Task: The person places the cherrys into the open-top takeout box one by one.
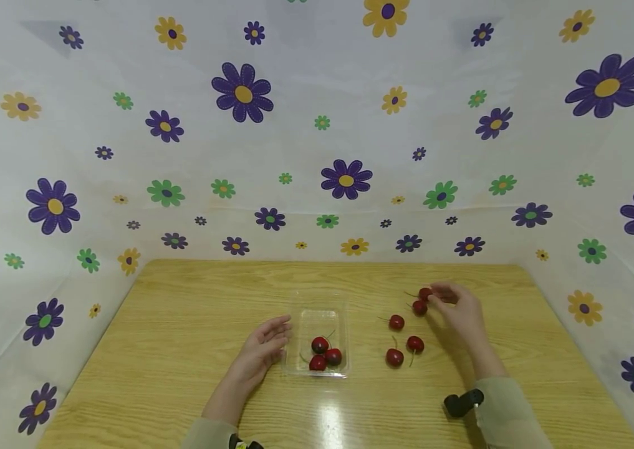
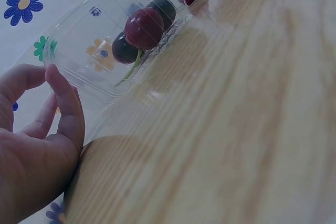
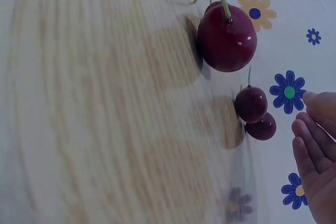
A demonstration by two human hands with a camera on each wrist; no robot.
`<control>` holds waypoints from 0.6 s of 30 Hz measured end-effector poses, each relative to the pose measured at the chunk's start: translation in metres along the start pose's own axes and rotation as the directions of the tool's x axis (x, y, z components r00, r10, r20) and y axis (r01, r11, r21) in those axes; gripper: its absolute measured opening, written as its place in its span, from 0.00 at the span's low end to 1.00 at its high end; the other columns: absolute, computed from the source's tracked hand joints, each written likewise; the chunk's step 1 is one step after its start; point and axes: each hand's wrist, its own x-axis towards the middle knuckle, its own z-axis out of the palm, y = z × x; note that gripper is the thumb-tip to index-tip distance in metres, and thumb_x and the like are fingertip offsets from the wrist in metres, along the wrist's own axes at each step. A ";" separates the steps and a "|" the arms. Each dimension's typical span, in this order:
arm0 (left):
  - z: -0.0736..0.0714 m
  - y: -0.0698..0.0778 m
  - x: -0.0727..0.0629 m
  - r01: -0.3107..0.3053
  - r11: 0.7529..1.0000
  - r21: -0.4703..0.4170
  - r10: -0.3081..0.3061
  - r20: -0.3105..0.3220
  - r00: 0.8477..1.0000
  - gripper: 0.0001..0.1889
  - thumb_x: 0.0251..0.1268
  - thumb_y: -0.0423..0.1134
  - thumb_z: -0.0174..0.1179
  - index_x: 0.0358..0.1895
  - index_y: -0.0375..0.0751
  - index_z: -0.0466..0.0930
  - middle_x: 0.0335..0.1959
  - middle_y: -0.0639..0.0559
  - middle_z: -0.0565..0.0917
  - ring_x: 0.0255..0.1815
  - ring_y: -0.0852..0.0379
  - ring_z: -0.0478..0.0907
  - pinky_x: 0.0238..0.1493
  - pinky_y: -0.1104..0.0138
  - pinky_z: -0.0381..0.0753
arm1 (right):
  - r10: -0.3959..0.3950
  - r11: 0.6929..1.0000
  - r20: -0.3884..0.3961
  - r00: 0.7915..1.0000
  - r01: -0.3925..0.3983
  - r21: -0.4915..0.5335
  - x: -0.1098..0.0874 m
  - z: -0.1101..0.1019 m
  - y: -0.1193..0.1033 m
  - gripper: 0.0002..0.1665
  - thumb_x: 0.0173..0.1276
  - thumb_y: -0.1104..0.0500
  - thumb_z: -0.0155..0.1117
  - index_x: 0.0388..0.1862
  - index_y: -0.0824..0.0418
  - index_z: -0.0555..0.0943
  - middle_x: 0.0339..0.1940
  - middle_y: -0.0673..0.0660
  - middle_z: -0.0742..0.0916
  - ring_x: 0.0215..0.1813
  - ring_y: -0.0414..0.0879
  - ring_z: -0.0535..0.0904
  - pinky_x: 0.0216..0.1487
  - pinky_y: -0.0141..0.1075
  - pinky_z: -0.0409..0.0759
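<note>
Flowered cloth (image 1: 305, 143) in purple, yellow and green stands behind the wood-grain table (image 1: 199, 299) and along both its sides. Near the middle of the table sits a clear box (image 1: 301, 318). Three cherries (image 1: 320, 345) lie bunched in its near half; two thin stems show there.

Five more cherries lie on the table to the right of the box, all with stems. Two are close together at the far end, their stems pointing left. One lies nearer the box, its stem also to the left. Closest to the person are two side by side: the left one's stem points away from the person, the right one's towards.

Beside the box's left wall is the left hand (image 1: 263, 351), its fingers apart and slightly bent; whether they touch the wall I cannot tell. At the far pair of cherries is the right hand (image 1: 459, 312), thumb and fingers extended and parted. Over the head it appears to meet the farthest cherry, but the right wrist view shows a gap, with nothing in its grasp.

Pale sleeves (image 1: 510, 411) cover both forearms, and a black device (image 1: 462, 403) sits at the right wrist.
</note>
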 end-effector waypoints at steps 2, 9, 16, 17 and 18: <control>0.000 0.000 0.000 -0.003 1.000 -0.001 0.003 0.003 1.000 0.32 0.76 0.26 0.57 0.79 0.27 0.61 0.60 0.55 0.78 0.54 0.65 0.77 0.42 0.76 0.81 | 0.012 1.000 -0.002 1.000 -0.012 -0.007 0.002 0.000 0.003 0.20 0.77 0.63 0.68 0.63 0.69 0.82 0.57 0.70 0.88 0.58 0.63 0.85 0.50 0.13 0.70; 0.000 -0.001 0.001 0.000 1.000 -0.007 0.000 0.002 1.000 0.32 0.75 0.25 0.57 0.79 0.26 0.61 0.59 0.55 0.79 0.54 0.65 0.78 0.41 0.76 0.81 | 0.022 1.000 -0.001 1.000 -0.022 -0.016 0.007 0.000 0.014 0.20 0.75 0.64 0.70 0.62 0.71 0.82 0.56 0.72 0.88 0.55 0.62 0.86 0.47 0.11 0.70; 0.000 -0.001 0.001 -0.005 1.000 -0.002 0.005 0.003 1.000 0.32 0.76 0.25 0.58 0.79 0.27 0.60 0.59 0.55 0.78 0.54 0.65 0.77 0.41 0.77 0.81 | 0.088 0.996 0.066 0.994 -0.086 -0.031 0.011 0.001 0.021 0.25 0.78 0.59 0.68 0.66 0.72 0.79 0.59 0.73 0.86 0.59 0.65 0.84 0.62 0.46 0.85; 0.000 -0.001 0.001 -0.006 1.000 -0.001 0.006 0.004 1.000 0.32 0.76 0.25 0.57 0.79 0.27 0.60 0.59 0.55 0.78 0.54 0.65 0.77 0.41 0.76 0.81 | 0.099 0.995 0.078 0.992 -0.097 -0.027 0.011 0.002 0.022 0.25 0.78 0.59 0.67 0.67 0.72 0.78 0.60 0.73 0.86 0.59 0.65 0.84 0.63 0.52 0.84; 0.000 -0.001 0.001 -0.006 1.000 -0.001 0.006 0.005 1.000 0.32 0.76 0.25 0.57 0.79 0.27 0.60 0.59 0.55 0.78 0.54 0.66 0.77 0.41 0.76 0.81 | 0.106 0.994 0.087 0.991 -0.105 -0.025 0.011 0.002 0.023 0.26 0.78 0.58 0.67 0.67 0.72 0.78 0.60 0.74 0.86 0.60 0.66 0.84 0.65 0.55 0.83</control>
